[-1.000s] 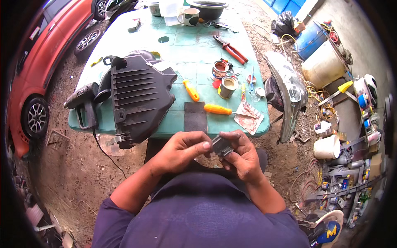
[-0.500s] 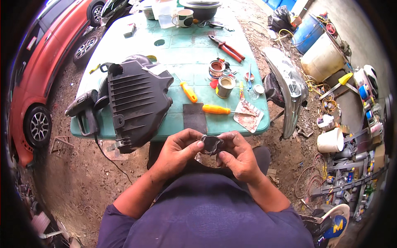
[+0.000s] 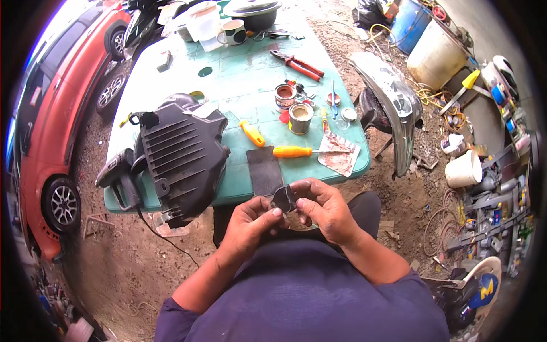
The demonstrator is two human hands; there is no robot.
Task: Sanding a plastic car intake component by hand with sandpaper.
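A small black piece [image 3: 284,197], rounded with a thin lighter line along its edge, is held in front of my body at the near table edge. My left hand [image 3: 249,223] pinches its left side between thumb and fingers. On the other side, my right hand [image 3: 326,212] grips it with thumb and fingertips. Just beyond the hands lies a dark square sheet [image 3: 265,171], possibly sandpaper. A yellow-handled screwdriver [image 3: 293,151] rests with its shaft over a smeared paper [image 3: 340,155]. Another yellow handle [image 3: 252,133] lies farther left.
On the green table [image 3: 239,94] sit a ribbed black plastic housing [image 3: 185,159], a heat gun [image 3: 122,179], two small cans [image 3: 299,118], red-handled pliers [image 3: 297,65] and a mug [image 3: 232,33]. A headlight [image 3: 393,108] stands to the right. A red car [image 3: 57,114] is at left.
The view has shifted a little, so the table appears tilted. The black piece has been turned between my fingers and now shows a more solid face; both hands keep hold of it.
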